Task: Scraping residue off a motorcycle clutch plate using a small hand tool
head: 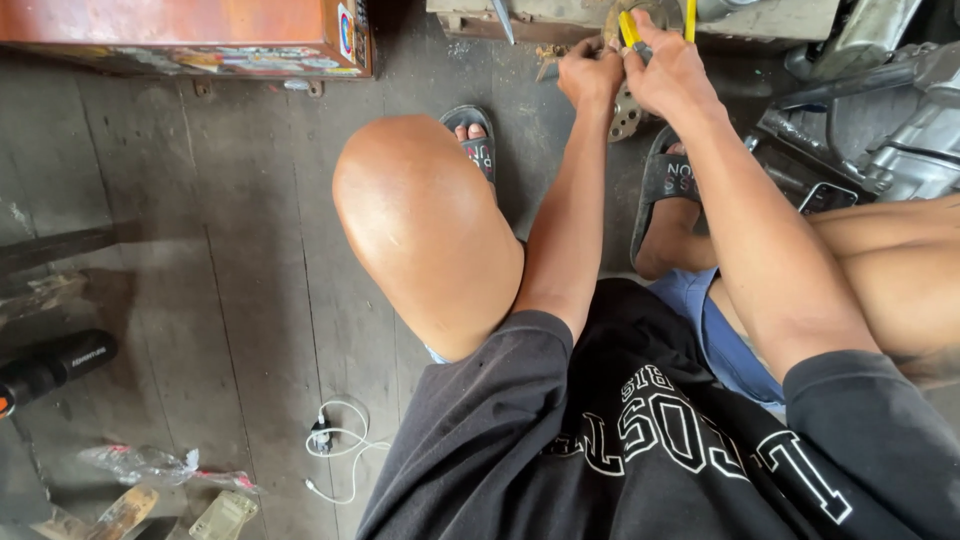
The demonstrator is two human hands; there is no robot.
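Note:
I am squatting on a dark floor with both arms stretched forward. My left hand [590, 76] is closed on a small metal part [624, 112], a round perforated piece that shows just below my fingers. My right hand [668, 72] grips pliers with yellow handles [630, 28] whose jaws are hidden behind my fingers. Both hands touch each other at the top centre of the view. My knees and black sandals frame the work spot.
A red box with stickers [200, 35] stands at the top left. Grey engine parts [900, 130] lie at the right. A white cable [335, 445], a black cylinder [55, 365] and plastic scraps [150, 465] lie on the floor at lower left.

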